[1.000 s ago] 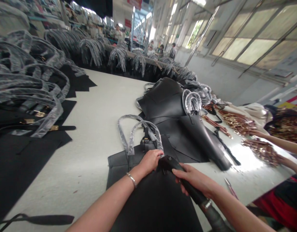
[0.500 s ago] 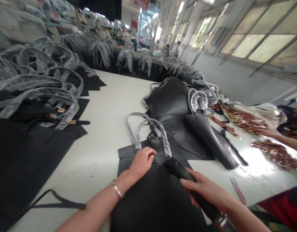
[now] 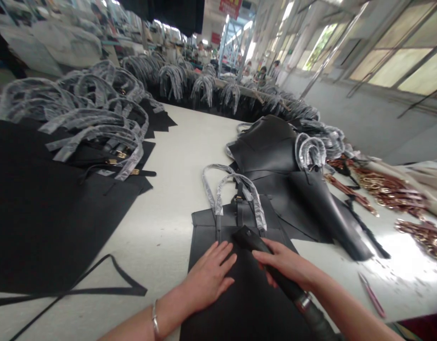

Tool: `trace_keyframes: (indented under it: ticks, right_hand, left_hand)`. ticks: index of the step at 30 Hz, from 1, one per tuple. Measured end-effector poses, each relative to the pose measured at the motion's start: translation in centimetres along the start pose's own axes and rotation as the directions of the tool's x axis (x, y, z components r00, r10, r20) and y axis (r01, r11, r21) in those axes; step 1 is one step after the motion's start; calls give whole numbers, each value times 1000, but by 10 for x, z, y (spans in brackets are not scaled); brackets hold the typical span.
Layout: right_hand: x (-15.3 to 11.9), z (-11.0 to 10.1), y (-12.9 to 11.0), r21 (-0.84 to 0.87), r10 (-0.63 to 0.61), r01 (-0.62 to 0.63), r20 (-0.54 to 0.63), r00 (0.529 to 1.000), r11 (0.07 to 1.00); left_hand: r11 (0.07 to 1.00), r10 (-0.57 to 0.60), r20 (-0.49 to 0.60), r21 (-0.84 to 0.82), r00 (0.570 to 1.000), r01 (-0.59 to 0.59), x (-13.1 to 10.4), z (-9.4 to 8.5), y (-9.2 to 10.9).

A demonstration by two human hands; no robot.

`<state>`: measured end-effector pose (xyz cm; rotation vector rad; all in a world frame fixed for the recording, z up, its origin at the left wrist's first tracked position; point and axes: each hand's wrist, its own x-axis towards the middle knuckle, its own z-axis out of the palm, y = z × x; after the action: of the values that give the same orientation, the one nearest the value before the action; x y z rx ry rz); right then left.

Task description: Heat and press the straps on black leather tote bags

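Worktop: pale, in a workshop, under the black bag.
Bag: lying flat, plastic-wrapped handles pointing away from the person.
Left hand: fingers spread, palm down on bag.
Right hand: wrapped around black tool, tip at bag's upper part; contact unclear.
Left of bag: stacked bags.
Right of bag: brown straps.

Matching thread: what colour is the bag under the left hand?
The bag is black, clearest in the head view.
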<state>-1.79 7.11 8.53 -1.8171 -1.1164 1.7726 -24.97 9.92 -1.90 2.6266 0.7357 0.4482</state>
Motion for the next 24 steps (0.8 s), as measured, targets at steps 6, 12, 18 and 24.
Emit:
trace_keyframes:
  ticks: [6, 12, 18, 24]
  right_hand:
    - [-19, -2, 11, -4, 88, -88, 51, 995, 996]
    - [-7, 3, 1, -78, -71, 56, -204, 976, 995]
    - [-30, -12, -13, -102, -58, 37, -215, 975, 994]
    - [-31, -3, -1, -21, 35, -35, 20, 999, 999]
  left_hand:
    - [996, 49, -37, -69, 998, -52, -3, 2, 0]
    - [998, 46, -51, -39, 998, -48, 0, 10, 4]
    - [999, 37, -81, 7, 996, -37, 14, 33, 31]
    - [983, 181, -16, 39, 983, -180, 19, 53, 55]
